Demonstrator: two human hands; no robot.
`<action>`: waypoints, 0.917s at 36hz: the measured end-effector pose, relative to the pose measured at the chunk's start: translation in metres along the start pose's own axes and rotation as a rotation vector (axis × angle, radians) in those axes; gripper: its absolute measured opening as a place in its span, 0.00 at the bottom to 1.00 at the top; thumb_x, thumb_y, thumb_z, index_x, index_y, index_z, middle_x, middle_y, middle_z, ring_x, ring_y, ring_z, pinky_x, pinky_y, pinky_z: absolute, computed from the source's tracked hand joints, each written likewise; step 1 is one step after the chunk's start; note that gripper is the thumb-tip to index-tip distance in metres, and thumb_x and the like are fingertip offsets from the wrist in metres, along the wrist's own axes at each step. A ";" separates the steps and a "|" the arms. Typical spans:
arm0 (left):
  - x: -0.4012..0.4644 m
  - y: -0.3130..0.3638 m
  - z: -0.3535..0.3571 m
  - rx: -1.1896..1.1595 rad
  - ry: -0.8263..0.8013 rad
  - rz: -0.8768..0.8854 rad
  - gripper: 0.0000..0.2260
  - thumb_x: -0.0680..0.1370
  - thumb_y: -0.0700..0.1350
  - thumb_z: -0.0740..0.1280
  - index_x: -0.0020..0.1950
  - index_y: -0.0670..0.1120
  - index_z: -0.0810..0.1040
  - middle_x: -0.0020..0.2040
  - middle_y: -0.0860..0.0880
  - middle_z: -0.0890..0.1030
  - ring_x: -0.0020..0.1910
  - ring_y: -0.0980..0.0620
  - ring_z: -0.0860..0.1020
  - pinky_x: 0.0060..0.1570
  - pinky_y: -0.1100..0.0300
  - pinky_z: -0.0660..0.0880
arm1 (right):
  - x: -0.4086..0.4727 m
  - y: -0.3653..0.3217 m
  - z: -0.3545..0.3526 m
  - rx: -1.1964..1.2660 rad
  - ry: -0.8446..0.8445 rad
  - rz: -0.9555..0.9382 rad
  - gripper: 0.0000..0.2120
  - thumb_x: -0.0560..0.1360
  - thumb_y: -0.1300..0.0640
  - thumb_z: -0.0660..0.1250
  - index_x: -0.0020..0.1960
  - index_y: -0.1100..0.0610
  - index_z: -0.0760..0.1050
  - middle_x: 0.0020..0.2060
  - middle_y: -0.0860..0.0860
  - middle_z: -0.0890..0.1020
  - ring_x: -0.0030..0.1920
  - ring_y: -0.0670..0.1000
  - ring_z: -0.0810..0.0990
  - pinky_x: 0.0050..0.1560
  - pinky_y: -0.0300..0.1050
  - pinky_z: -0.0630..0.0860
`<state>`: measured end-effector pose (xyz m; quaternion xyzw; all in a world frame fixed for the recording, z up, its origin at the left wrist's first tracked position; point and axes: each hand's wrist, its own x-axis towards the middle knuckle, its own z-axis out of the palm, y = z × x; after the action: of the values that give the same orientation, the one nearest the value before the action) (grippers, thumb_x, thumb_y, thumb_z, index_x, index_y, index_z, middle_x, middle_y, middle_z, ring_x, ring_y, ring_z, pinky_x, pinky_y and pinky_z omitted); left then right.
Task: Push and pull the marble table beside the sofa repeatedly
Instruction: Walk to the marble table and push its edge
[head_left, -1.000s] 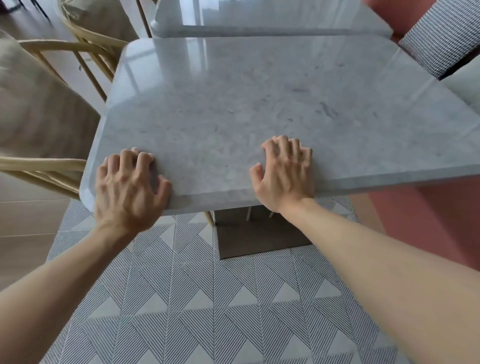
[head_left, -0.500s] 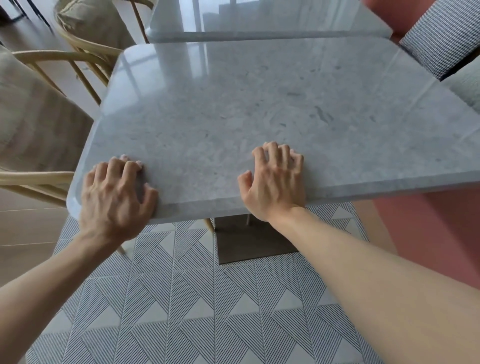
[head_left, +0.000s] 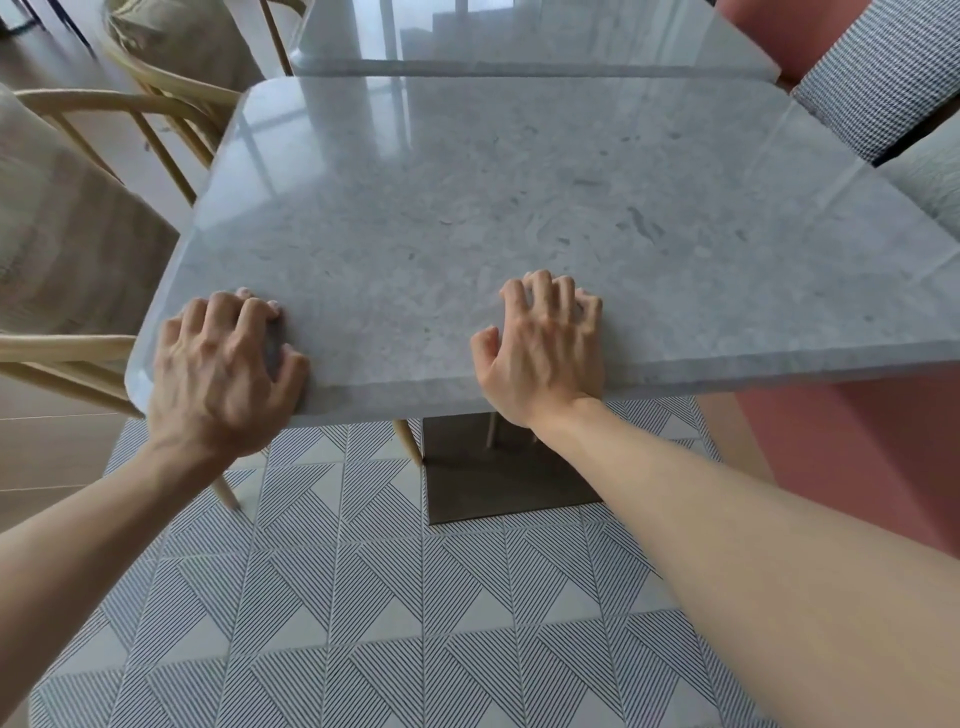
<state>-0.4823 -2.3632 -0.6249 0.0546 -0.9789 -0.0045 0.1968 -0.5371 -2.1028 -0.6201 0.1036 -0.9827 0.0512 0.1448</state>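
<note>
The grey marble table (head_left: 519, 197) with rounded corners fills the middle of the head view. Its dark square base (head_left: 498, 478) stands on a patterned rug. My left hand (head_left: 218, 369) clamps over the near left corner, fingers curled on top and thumb against the edge. My right hand (head_left: 540, 348) sits on the near edge around the middle, fingers clawed on the top and the palm wrapped over the rim. Both forearms reach in from the bottom of the view.
A second marble table (head_left: 519, 41) abuts the far edge. Wooden-framed chairs (head_left: 67, 348) with beige cushions stand close on the left. The pink sofa (head_left: 857, 457) and a houndstooth cushion (head_left: 883, 73) lie on the right. A striped geometric rug (head_left: 363, 597) covers the floor.
The table's near edge and both hands have shifted a little left and toward me in the view. Both hands keep the same hold on the edge.
</note>
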 end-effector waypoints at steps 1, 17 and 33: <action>0.001 0.000 0.000 0.003 0.001 -0.001 0.20 0.74 0.53 0.58 0.57 0.41 0.75 0.56 0.35 0.77 0.54 0.33 0.74 0.55 0.41 0.70 | 0.001 0.000 0.000 -0.001 0.001 -0.001 0.20 0.73 0.46 0.53 0.57 0.56 0.72 0.57 0.57 0.76 0.59 0.59 0.73 0.63 0.60 0.66; 0.014 -0.005 0.001 -0.038 0.014 -0.003 0.22 0.74 0.54 0.57 0.59 0.40 0.76 0.55 0.36 0.77 0.55 0.34 0.74 0.58 0.41 0.69 | 0.011 -0.010 0.004 0.026 0.044 0.015 0.19 0.73 0.47 0.51 0.53 0.57 0.73 0.55 0.58 0.78 0.57 0.59 0.74 0.62 0.62 0.68; 0.033 0.031 -0.022 -0.377 -0.178 -0.393 0.23 0.72 0.56 0.58 0.61 0.45 0.77 0.62 0.38 0.76 0.61 0.38 0.72 0.61 0.47 0.67 | 0.015 0.003 -0.016 0.117 -0.141 -0.017 0.20 0.76 0.45 0.54 0.60 0.58 0.70 0.61 0.59 0.73 0.64 0.60 0.70 0.69 0.63 0.62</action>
<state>-0.5074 -2.3358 -0.5908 0.2049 -0.9449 -0.2292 0.1122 -0.5475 -2.1003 -0.6011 0.1237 -0.9849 0.0996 0.0692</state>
